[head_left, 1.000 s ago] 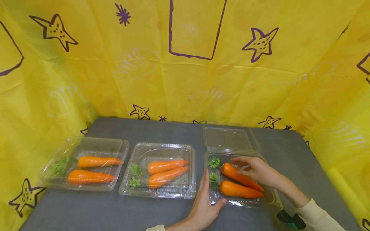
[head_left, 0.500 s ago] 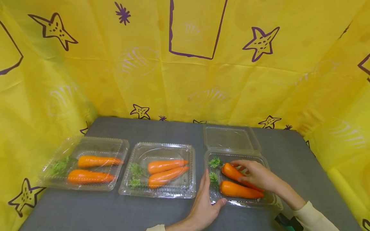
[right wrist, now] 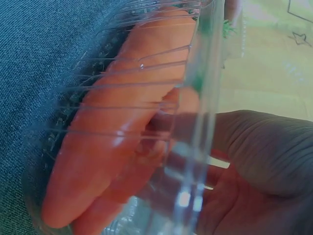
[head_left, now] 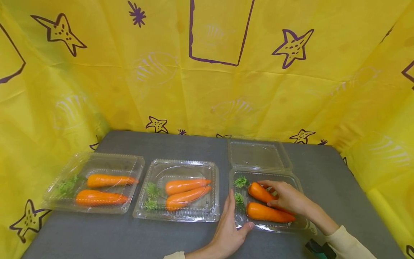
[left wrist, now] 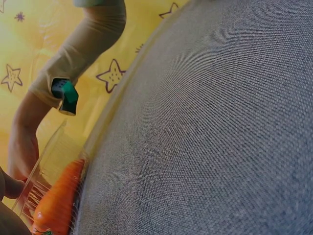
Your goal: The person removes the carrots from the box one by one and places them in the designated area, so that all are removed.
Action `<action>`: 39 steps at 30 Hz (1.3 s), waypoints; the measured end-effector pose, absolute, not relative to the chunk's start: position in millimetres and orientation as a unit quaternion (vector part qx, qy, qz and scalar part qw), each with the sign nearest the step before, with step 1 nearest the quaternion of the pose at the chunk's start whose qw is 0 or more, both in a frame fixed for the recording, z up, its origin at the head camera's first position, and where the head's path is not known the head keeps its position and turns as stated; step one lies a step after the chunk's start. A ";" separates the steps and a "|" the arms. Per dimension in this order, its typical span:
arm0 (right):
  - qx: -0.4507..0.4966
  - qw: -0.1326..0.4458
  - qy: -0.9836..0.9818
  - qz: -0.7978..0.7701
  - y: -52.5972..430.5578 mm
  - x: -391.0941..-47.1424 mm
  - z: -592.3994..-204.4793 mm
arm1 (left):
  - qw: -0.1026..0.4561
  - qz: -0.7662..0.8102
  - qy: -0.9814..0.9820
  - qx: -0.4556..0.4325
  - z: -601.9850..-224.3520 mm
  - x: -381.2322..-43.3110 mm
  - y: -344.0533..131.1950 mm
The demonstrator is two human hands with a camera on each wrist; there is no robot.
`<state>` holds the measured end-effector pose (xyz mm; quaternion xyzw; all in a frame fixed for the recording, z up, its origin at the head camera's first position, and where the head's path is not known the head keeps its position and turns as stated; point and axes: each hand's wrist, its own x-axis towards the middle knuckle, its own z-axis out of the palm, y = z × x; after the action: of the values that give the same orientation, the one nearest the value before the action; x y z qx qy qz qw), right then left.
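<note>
An open clear plastic clamshell container point(head_left: 284, 229) holds two carrots and two green sprigs point(head_left: 240, 182). My right hand point(head_left: 289, 198) reaches inside and grips the rear carrot point(head_left: 258, 191) between thumb and fingers, covering its narrow end. The front carrot point(head_left: 268, 212) lies beside it. My left hand point(head_left: 226, 232) rests against the container's left side with straight fingers, its thumb at the front edge. Through the clear wall in the right wrist view, the front carrot point(right wrist: 112, 112) appears large, with my right hand point(right wrist: 254, 166) behind it.
Two closed clamshell containers stand left, the middle one point(head_left: 142, 215) and the far-left one point(head_left: 93, 209), each with two carrots and greenery. The open container's lid point(head_left: 258, 155) lies back toward the yellow curtain point(head_left: 207, 90). Grey cloth point(head_left: 129, 241) covers the table.
My right hand has lowered slightly and closed its fingers round the rear carrot, which it hovered at earlier. My left hand and the containers stay where they were.
</note>
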<state>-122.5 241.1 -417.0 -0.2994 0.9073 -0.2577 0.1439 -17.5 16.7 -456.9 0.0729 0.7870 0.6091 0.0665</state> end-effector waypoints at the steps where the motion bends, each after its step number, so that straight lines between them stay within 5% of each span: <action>1: -0.299 0.144 0.907 -0.258 241.0 -122.4 -417.2 | 0.066 0.609 0.787 0.073 -456.8 -17.4 16.8; 39: -0.326 0.042 0.914 -0.238 243.8 -121.0 -409.7 | 0.060 0.606 0.790 0.073 -458.5 -17.7 16.9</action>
<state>-121.0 243.8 -409.7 -0.3261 0.9138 -0.2385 0.0419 -17.7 16.9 -458.5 0.0734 0.7898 0.6059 0.0604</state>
